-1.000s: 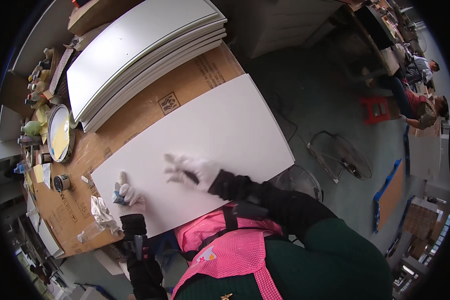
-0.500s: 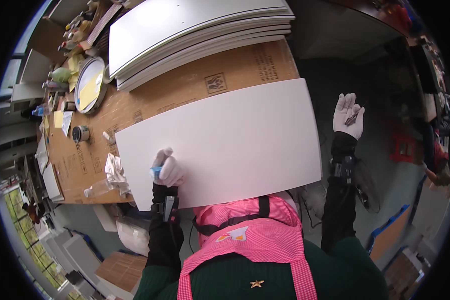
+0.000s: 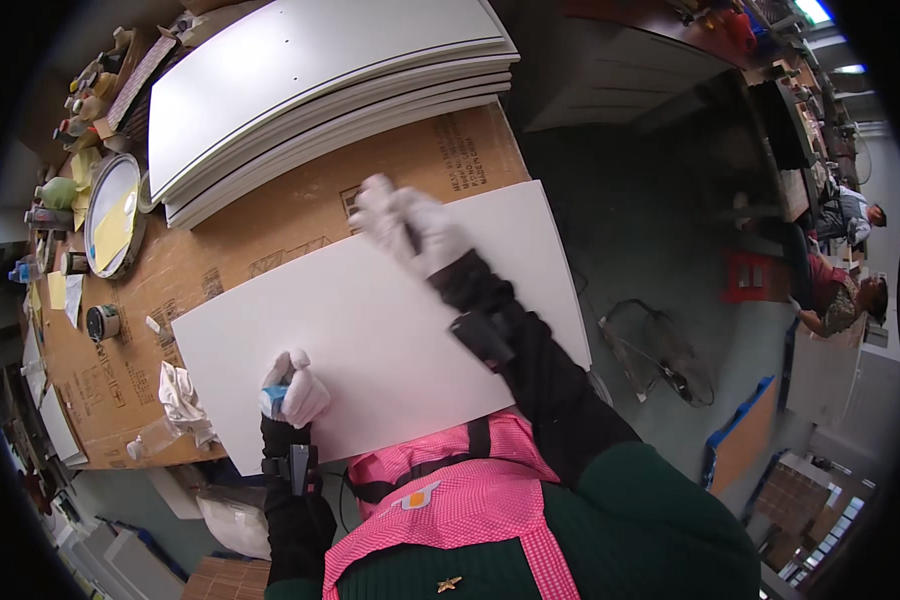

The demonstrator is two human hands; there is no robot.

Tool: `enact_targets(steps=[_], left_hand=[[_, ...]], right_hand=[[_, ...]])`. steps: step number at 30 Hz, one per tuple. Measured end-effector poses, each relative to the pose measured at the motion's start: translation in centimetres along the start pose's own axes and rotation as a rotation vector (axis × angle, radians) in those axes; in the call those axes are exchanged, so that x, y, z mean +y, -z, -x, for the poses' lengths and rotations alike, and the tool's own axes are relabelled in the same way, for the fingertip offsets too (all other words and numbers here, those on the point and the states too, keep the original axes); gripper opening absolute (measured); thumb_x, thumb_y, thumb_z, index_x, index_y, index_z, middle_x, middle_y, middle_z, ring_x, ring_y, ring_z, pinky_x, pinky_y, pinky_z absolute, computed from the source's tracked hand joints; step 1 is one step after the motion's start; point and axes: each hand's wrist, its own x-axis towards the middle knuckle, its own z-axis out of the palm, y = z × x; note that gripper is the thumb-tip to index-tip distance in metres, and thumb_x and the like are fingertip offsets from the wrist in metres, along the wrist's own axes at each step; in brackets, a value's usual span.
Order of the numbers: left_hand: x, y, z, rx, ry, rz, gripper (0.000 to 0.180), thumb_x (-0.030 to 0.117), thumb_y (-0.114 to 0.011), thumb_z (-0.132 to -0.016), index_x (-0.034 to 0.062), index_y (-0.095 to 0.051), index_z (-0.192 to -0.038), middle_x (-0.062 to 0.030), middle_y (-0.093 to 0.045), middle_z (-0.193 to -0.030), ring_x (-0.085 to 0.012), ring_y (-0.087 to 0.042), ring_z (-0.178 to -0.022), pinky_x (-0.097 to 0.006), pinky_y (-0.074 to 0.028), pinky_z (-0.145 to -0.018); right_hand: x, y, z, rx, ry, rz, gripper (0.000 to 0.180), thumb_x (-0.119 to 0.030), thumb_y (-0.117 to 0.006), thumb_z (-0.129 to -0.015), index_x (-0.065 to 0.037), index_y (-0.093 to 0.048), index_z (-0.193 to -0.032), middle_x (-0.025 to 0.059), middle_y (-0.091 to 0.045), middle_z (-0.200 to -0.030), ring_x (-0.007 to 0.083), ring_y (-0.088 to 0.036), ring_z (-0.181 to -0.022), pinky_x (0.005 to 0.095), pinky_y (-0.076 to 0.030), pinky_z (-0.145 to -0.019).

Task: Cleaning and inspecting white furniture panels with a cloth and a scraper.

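Observation:
A white flat panel (image 3: pixel 470 300) lies before me on a cardboard-covered table (image 3: pixel 190 270). My left hand (image 3: pixel 302 392), in a white glove, rests over the panel's near left part, its fingers closed round a small blue block (image 3: pixel 273 402) whose exact kind I cannot make out. My right hand (image 3: pixel 415 228), gloved too, is over the panel's far edge. Motion smears its fingers, and whether anything is in them does not show.
A stack of white panels (image 3: pixel 320 75) stands at the back. On the left are a round tub (image 3: pixel 103 240), a small can (image 3: pixel 102 322), a crumpled white cloth (image 3: pixel 182 400) and a clear bottle (image 3: pixel 155 438). A red stool (image 3: pixel 755 276) and two people are to the right.
My right hand has swung left from beyond the panel's right side to over its far edge. Its palm held small dark pieces before. The view has shifted; my left hand keeps the blue block.

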Motion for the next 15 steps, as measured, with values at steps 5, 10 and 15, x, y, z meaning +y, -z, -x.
enact_targets(steps=[5,10,15], left_hand=[[-1.1,0.0,-1.5,0.053,0.184,-0.045,0.052,0.037,-0.032,-0.107,-0.0036,-0.064,-0.099,-0.0069,-0.053,-0.050,-0.0173,-0.046,-0.036,-0.027,-0.038,-0.036],[-0.8,-2.8,-4.2,0.259,0.699,-0.604,0.048,0.036,-0.052,-0.096,-0.0024,-0.065,-0.070,-0.0103,-0.056,-0.048,-0.0158,-0.048,-0.035,-0.027,-0.036,-0.036],[0.2,-2.0,-4.1,-0.190,0.100,-0.192,0.046,0.031,-0.055,-0.093,0.0013,-0.066,-0.060,-0.0073,-0.064,-0.057,-0.0162,-0.053,-0.037,-0.028,-0.039,-0.038]], right_hand=[[-17.6,4.9,11.5,0.979,0.717,0.574,0.031,-0.022,-0.054,-0.102,0.004,-0.057,-0.119,0.0134,-0.059,-0.113,0.0240,-0.060,-0.105,0.0433,-0.053,-0.099],[-11.8,-3.3,7.7,0.941,0.548,1.169,0.013,-0.017,-0.064,-0.097,-0.005,-0.069,-0.096,-0.0011,-0.065,-0.078,0.0087,-0.061,-0.067,0.0218,-0.050,-0.060],[10.3,-7.9,-3.7,0.214,0.219,1.697,0.021,-0.023,-0.068,-0.084,-0.007,-0.072,-0.097,0.0150,-0.068,-0.086,0.0348,-0.066,-0.079,0.0434,-0.052,-0.073]])
